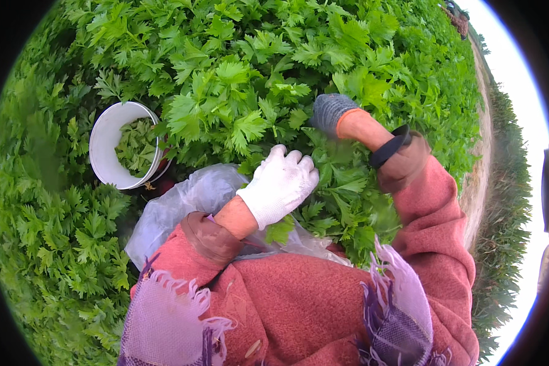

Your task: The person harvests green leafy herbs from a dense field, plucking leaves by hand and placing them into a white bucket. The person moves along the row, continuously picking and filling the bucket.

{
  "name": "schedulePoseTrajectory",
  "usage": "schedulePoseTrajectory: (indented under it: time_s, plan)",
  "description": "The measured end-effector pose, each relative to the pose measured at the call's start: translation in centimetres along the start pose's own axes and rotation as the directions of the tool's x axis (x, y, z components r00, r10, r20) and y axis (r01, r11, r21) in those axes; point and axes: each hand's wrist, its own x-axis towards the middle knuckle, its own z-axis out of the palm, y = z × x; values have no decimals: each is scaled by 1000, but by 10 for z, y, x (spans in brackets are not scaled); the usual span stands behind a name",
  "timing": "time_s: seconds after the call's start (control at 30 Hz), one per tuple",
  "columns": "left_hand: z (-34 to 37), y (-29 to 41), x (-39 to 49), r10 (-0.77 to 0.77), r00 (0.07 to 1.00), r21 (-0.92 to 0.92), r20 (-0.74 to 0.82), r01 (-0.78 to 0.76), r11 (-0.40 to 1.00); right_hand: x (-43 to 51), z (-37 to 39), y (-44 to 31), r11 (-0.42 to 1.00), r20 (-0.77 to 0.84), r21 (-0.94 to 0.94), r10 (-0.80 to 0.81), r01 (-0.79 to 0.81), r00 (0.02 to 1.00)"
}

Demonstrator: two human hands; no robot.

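Observation:
My left hand [281,185], in a white knit glove, lies palm down over the leafy green plants [238,123], which look like celery, near the middle of the view. Its fingers are curled, and what lies beneath them is hidden. Up and to the right, my right hand [331,114], in a grey glove with an orange cuff, reaches in among the leaves; its fingertips are hidden by foliage. A translucent plastic sheet or bag [187,192] spreads under my left forearm and across my lap. Cut leaves [137,146] lie in a white plastic bucket [103,146] at the left.
Dense leafy plants surround the bucket and both hands. A pale dirt path [482,160] runs along the right side, with taller vegetation [508,192] beyond it. Fringed ends of a purple scarf [169,315] hang in front of my body. Something indistinct stands at the far upper right.

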Motion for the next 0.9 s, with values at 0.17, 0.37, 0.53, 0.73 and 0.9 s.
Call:
schedulePoseTrajectory:
  time_s: [0.17, 0.37, 0.53, 0.73, 0.9]
  plan:
    - [-1, 1, -4, -16, 999, -28, -31, 16, 999, 1, 3, 4, 1000, 107, -21, 17, -15, 994]
    - [-3, -9, -10, -112, 973, -174, -200, 78, 982, -7, 10, -6, 988, -50, -17, 150, -151, 987]
    - [-14, -22, -17, -296, 882, -488, -367, 89, 868, -15, -28, -7, 984, -268, 118, 159, -132, 950]
    - [-35, -34, -18, -614, 700, -916, -365, -152, 371, -49, -90, -12, 650, -280, 748, 124, 135, 952]
    - [-43, -37, -17, -676, 711, -965, -193, -260, 1, -55, -93, -54, 450, -257, 852, -85, 267, 963]
